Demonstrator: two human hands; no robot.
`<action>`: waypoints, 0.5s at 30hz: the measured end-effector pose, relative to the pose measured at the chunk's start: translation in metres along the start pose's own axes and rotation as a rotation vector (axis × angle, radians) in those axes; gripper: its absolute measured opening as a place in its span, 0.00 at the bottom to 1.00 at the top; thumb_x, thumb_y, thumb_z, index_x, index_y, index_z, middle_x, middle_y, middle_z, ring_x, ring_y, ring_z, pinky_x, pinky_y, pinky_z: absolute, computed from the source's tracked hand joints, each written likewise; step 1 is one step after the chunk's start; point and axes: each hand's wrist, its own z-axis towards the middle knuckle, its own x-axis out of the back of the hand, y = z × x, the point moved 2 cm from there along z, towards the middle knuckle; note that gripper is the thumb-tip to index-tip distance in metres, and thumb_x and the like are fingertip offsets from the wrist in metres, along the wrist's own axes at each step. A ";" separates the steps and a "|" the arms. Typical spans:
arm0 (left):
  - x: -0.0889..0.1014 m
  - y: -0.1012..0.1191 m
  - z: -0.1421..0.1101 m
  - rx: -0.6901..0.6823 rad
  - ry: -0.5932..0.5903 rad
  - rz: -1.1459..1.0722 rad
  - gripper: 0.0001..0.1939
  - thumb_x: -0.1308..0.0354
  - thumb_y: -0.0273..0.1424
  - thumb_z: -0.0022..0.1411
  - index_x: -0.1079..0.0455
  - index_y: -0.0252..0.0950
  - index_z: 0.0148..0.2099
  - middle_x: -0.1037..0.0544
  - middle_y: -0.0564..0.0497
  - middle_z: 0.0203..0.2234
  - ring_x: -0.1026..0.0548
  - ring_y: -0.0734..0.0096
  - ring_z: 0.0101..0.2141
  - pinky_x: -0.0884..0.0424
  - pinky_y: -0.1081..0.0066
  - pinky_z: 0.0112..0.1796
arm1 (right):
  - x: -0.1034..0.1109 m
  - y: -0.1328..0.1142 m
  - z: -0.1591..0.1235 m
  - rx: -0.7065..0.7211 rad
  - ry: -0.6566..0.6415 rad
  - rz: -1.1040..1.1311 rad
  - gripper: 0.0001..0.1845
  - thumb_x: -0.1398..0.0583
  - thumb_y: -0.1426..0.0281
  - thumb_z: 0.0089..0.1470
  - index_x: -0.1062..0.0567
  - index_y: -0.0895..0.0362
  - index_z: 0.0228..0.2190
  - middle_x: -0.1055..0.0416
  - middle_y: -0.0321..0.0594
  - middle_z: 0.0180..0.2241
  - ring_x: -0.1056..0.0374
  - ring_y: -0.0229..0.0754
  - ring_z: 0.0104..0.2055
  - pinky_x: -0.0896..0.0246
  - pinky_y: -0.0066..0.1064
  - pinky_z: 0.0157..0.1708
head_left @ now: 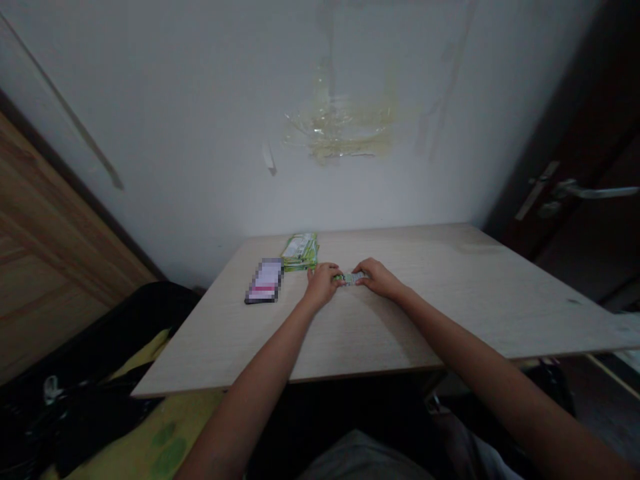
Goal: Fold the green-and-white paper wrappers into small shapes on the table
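Note:
Between my two hands is a small, narrow green-and-white printed piece [351,279], held just over or on the table; whether it is folded paper or a packet I cannot tell. My left hand [323,283] grips its left end with the fingers curled round. At its right end, my right hand [377,277] pinches it between thumb and fingers. Behind my left hand lies a stack of green-and-white printed pieces [300,250], loosely piled. A phone [265,280] with a lit, blurred screen rests to the left of the stack.
The pale wood-grain table [450,287] meets a white wall [200,133] marked with peeling clear tape [345,130]. A dark door with a metal handle [600,192] stands at the right. Wooden panelling [50,247], dark bags and yellow cloth [165,433] are on the left.

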 end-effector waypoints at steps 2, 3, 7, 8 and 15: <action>-0.001 0.000 0.000 0.012 0.000 -0.003 0.06 0.35 0.30 0.60 0.20 0.44 0.41 0.23 0.48 0.52 0.33 0.56 0.58 0.47 0.48 0.60 | 0.000 0.000 0.000 0.000 0.016 -0.004 0.12 0.32 0.77 0.47 0.21 0.56 0.36 0.24 0.43 0.38 0.32 0.47 0.44 0.38 0.39 0.47; -0.001 -0.001 0.000 0.020 0.001 -0.004 0.06 0.35 0.30 0.60 0.20 0.44 0.40 0.23 0.49 0.52 0.33 0.55 0.58 0.48 0.47 0.60 | 0.000 -0.001 0.001 0.001 0.022 -0.007 0.12 0.31 0.78 0.47 0.21 0.56 0.36 0.24 0.43 0.37 0.32 0.47 0.44 0.38 0.39 0.47; -0.005 -0.005 0.001 0.033 0.010 -0.002 0.05 0.36 0.31 0.60 0.20 0.44 0.40 0.24 0.49 0.54 0.36 0.55 0.59 0.51 0.43 0.61 | 0.000 -0.002 0.001 0.001 0.027 -0.013 0.11 0.31 0.78 0.47 0.21 0.56 0.35 0.24 0.42 0.37 0.32 0.46 0.43 0.38 0.39 0.47; -0.006 -0.006 0.002 0.033 0.015 -0.005 0.05 0.36 0.31 0.60 0.21 0.44 0.40 0.24 0.49 0.54 0.36 0.54 0.60 0.52 0.42 0.61 | 0.000 -0.003 0.001 -0.001 0.025 -0.011 0.11 0.31 0.77 0.47 0.21 0.56 0.35 0.24 0.42 0.37 0.32 0.46 0.43 0.38 0.39 0.47; -0.006 -0.006 0.002 0.079 0.024 -0.019 0.07 0.34 0.31 0.59 0.20 0.44 0.41 0.25 0.47 0.55 0.40 0.51 0.62 0.54 0.38 0.60 | -0.001 -0.002 0.002 -0.011 0.039 0.001 0.12 0.31 0.78 0.46 0.21 0.56 0.35 0.25 0.42 0.37 0.32 0.47 0.44 0.38 0.40 0.48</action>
